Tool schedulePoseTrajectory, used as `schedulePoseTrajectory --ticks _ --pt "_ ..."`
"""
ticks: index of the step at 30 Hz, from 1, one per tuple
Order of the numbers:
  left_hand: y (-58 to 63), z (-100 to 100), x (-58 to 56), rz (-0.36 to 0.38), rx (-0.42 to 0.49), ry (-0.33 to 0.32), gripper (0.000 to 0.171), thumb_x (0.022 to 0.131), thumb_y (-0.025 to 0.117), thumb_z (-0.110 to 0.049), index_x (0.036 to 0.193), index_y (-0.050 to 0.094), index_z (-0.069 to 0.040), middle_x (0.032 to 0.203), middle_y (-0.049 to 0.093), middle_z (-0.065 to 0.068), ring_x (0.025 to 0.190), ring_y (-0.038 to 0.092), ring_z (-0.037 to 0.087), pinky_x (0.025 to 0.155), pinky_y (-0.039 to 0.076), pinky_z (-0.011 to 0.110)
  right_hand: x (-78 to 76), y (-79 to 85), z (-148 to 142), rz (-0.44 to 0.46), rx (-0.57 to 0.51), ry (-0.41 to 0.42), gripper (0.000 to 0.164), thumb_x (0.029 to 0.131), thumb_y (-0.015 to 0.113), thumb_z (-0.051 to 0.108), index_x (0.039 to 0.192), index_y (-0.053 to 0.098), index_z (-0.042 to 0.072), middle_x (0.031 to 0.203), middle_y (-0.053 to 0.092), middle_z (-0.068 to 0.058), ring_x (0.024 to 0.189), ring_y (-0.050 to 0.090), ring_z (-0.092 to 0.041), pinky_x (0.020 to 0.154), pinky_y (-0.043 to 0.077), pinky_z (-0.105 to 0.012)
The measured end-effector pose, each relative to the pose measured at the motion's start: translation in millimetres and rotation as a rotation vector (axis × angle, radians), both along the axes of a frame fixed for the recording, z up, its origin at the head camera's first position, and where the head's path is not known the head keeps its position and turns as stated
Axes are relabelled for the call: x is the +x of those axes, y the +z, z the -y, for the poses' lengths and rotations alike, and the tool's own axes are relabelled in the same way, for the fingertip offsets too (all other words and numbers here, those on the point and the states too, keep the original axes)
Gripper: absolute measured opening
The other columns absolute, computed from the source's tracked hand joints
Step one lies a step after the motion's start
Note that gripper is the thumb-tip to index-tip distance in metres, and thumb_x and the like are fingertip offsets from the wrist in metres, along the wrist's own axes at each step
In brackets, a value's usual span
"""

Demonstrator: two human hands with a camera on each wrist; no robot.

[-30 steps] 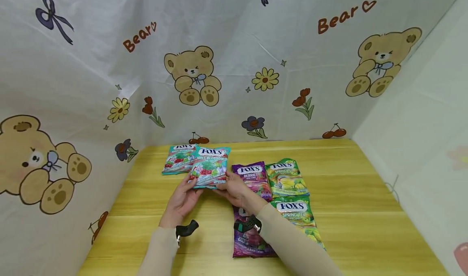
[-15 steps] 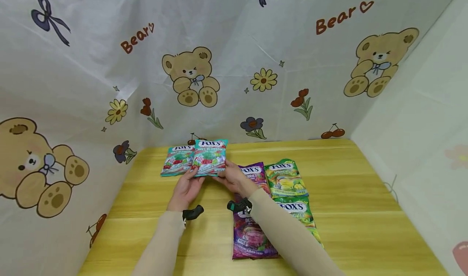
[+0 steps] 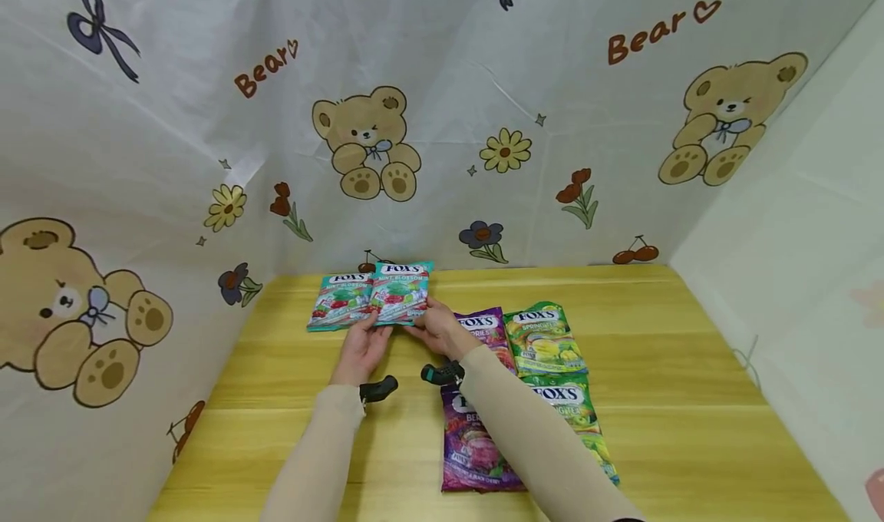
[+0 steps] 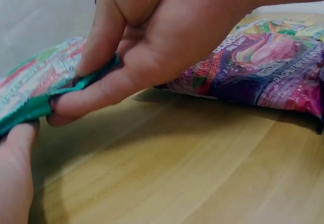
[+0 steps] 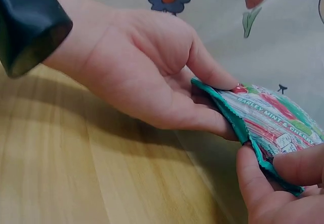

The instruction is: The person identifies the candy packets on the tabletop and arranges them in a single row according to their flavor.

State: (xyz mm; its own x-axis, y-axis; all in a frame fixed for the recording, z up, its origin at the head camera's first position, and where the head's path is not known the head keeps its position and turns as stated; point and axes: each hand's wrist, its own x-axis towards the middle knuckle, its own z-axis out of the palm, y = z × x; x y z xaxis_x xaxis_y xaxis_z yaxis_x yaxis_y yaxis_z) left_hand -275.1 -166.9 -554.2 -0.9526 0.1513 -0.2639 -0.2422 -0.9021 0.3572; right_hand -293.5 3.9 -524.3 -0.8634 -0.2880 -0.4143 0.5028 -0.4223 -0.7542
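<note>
Purple bags (image 3: 476, 453) and green bags (image 3: 544, 340): nearer than the resting mint bag (image 3: 341, 301) and right of it, unmoved. Left hand (image 3: 362, 348) pinches the held mint bag's (image 3: 402, 292) near-left corner, right hand (image 3: 442, 328) its near-right. 1 s ago, held bag sat front-right of the resting one; now farther back, right alongside. Overlap: can't tell.
</note>
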Motion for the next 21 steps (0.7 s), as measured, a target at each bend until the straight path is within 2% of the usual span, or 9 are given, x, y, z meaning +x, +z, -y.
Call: schedulePoseTrajectory --ticks 9,14,17,21 --pt "-7.1 0.6 -6.6 0.069 -0.029 -0.009 0.068 0.111 0.034 -0.007 0.166 -0.006 -0.01 0.175 -0.004 0.007 0.161 -0.001 0.02 0.132 0.005 0.035 -6.9 -7.3 3.6 0.041 0.036 -0.017 0.082 0.094 0.036 -0.024 0.164 0.029 0.018 0.159 0.045 -0.018 0.146 0.045 -0.034 0.12 0.042 -0.049" --pt "-0.2 1.9 -5.3 0.175 -0.05 0.017 0.07 0.112 0.033 -0.009 0.165 -0.013 -0.012 0.174 -0.013 0.006 0.161 -0.006 0.019 0.132 0.007 0.034 -5.9 -12.3 8.6 0.045 0.079 -0.022 0.085 0.092 0.037 -0.024 0.165 0.028 0.02 0.158 0.047 -0.016 0.142 0.049 -0.032 0.117 0.046 -0.045" --pt "8.1 -0.1 -6.1 0.24 -0.058 0.046 0.071 0.112 0.035 -0.009 0.165 -0.012 -0.011 0.174 -0.012 0.007 0.161 -0.003 0.02 0.131 0.011 0.034 -5.7 -13.8 11.6 0.044 0.093 -0.04 0.086 0.093 0.037 -0.024 0.165 0.026 0.021 0.158 0.047 -0.016 0.141 0.05 -0.031 0.115 0.048 -0.043" --pt "16.4 -4.8 -7.4 0.284 -0.04 0.077 0.068 0.111 0.037 -0.009 0.166 -0.003 -0.009 0.174 0.001 0.011 0.161 0.008 0.021 0.13 0.017 0.033 -6.7 -13.2 14.0 0.034 0.101 -0.062 0.085 0.093 0.037 -0.023 0.165 0.026 0.02 0.158 0.047 -0.017 0.141 0.051 -0.032 0.113 0.05 -0.042"
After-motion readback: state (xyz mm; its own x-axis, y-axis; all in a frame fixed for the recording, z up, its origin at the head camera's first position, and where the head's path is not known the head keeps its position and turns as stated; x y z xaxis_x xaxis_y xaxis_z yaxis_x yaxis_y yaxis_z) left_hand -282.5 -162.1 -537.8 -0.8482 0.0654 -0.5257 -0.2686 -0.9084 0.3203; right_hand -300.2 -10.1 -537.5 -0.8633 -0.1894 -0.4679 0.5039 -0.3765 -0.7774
